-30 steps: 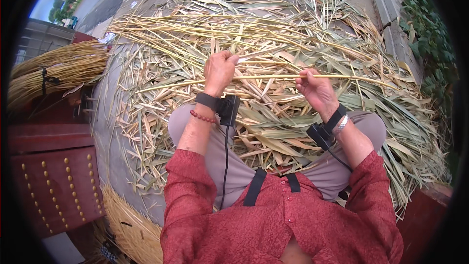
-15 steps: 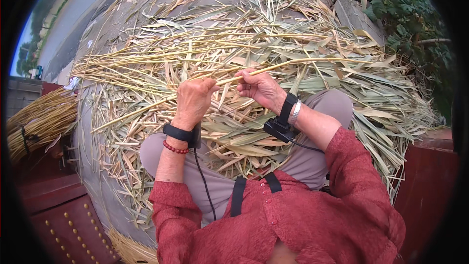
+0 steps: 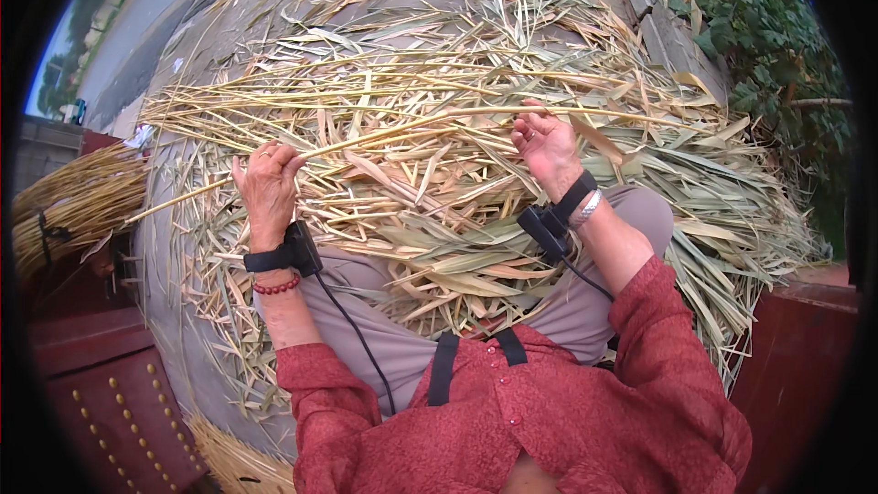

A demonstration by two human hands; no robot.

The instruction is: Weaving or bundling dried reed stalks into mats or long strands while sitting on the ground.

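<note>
A long, thin yellow reed stalk runs across in front of me, its left end lower and nearer. My left hand is closed round it toward that end, back of the hand up. Farther right, my right hand has its palm turned up, and its fingertips pinch the same stalk. A dry tan leaf lies just beside the right fingers; whether it joins the stalk I cannot tell. Under both hands spreads a heap of stripped leaves. More bare stalks lie beyond the left hand.
A tied bundle of stalks rests at the left, above a dark red studded panel. Another pale bundle shows at the lower left. A concrete kerb and green bushes border the right side.
My hands have moved apart along the stalk, the left one leftward, the right one rightward and farther out. The stalk has shifted left.
</note>
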